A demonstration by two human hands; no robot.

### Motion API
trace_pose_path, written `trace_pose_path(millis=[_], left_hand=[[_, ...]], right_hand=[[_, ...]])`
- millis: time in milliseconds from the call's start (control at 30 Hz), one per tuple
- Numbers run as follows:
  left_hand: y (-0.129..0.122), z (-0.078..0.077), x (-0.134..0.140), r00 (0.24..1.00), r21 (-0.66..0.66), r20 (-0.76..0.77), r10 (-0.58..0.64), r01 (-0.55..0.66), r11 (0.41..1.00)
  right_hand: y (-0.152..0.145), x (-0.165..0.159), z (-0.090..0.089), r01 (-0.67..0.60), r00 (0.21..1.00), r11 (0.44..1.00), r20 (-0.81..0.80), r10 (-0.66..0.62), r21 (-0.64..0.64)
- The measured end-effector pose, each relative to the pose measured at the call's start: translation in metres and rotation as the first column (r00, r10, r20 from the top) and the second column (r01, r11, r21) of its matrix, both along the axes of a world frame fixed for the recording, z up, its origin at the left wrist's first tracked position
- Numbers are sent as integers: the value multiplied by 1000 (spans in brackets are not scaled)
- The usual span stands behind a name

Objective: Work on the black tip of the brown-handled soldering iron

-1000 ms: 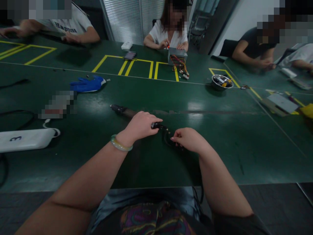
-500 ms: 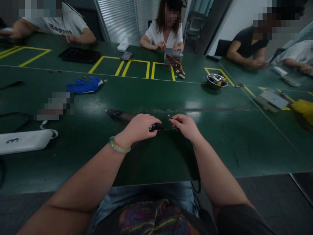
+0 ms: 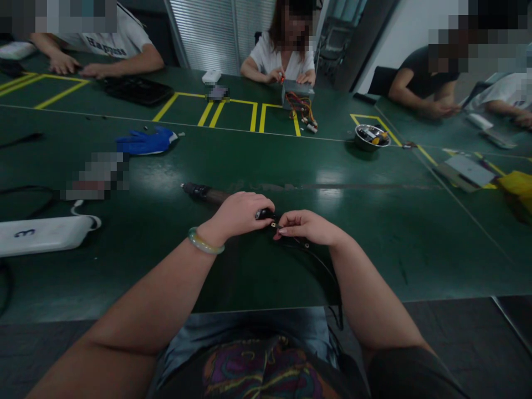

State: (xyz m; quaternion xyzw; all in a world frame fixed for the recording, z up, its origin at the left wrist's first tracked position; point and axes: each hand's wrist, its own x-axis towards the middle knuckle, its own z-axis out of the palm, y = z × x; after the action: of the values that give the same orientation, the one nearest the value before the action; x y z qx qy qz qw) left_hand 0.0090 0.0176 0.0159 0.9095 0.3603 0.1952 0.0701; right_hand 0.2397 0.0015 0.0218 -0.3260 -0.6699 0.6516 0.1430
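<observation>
My left hand (image 3: 241,215), a bangle at its wrist, is closed over the rear of an electric screwdriver (image 3: 208,193). The bit end points left, and a black rounded end (image 3: 264,214) in line with the body shows by my thumb. Close beside it, my right hand (image 3: 310,226) pinches a small dark piece with a light metal tip (image 3: 274,225), apparently a cable plug. A thin black cable (image 3: 322,259) runs from under my right hand down past the table's front edge. The join between cable and screwdriver is hidden.
A white power strip (image 3: 44,235) and a blue glove (image 3: 145,142) lie on the left of the green table (image 3: 266,277). Farther back are a metal bowl of parts (image 3: 372,137), a grey box with coloured wires (image 3: 298,95) and a black tray (image 3: 139,90). Several people sit around.
My right hand has moved down and left, bringing the small metal-tipped piece close to the black end. My left hand keeps its hold. A person at the far left has lowered their hands.
</observation>
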Motion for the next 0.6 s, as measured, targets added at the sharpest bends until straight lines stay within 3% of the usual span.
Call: trace_pose_path(millis=[133,267,467,600], left_hand=[[-3,0,4,1000,17,-1,-6,6,1000],[-3,-3,7,999,-5,7,-40,40,999],[2,-6,7,998,-43,10,-56,57,997],[2,-8,8,999,-20,-11,-42,42,999]], right_hand=[[7,5,-10,113,990,992,92,-107,-63],[10,5,-18,280,933,959,224,-280,32],[9,-4,-24,411,888,894,143,-437,182],[12,-3,-29,516,822,816,116,-557,261]])
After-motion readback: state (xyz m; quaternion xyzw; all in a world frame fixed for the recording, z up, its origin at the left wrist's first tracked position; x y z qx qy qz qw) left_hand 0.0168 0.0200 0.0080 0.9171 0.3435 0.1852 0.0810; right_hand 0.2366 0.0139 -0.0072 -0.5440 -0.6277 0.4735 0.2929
